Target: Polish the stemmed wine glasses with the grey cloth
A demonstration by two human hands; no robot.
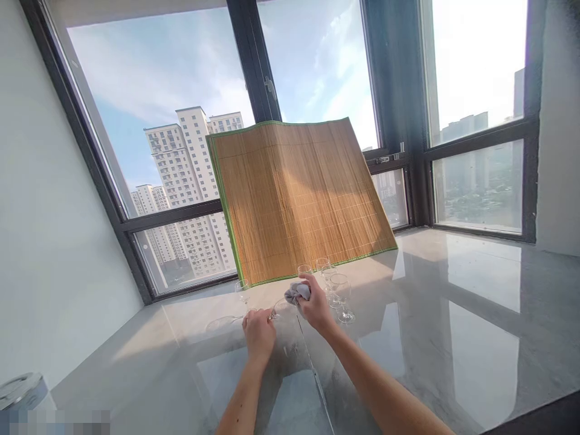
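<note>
My left hand (260, 332) is closed around a clear stemmed glass (281, 309), which is tipped sideways with its bowl toward the right. A crumpled grey cloth (297, 292) is bunched in my right hand (316, 305), close to the bowl of that glass; whether cloth and glass touch, I cannot tell. Just beyond and to the right of my right hand, several stemmed glasses (343, 296) stand upright in a group, partly hidden by the hand. Another clear glass (243, 292) stands upright beyond my left hand.
A bamboo mat (303, 199) with green edging leans against the dark-framed windows (254, 60). The glossy grey sill (408, 356) reflects the daylight, and a thin seam runs across it. At the lower left is a round-topped container (25, 389), cut off by the view.
</note>
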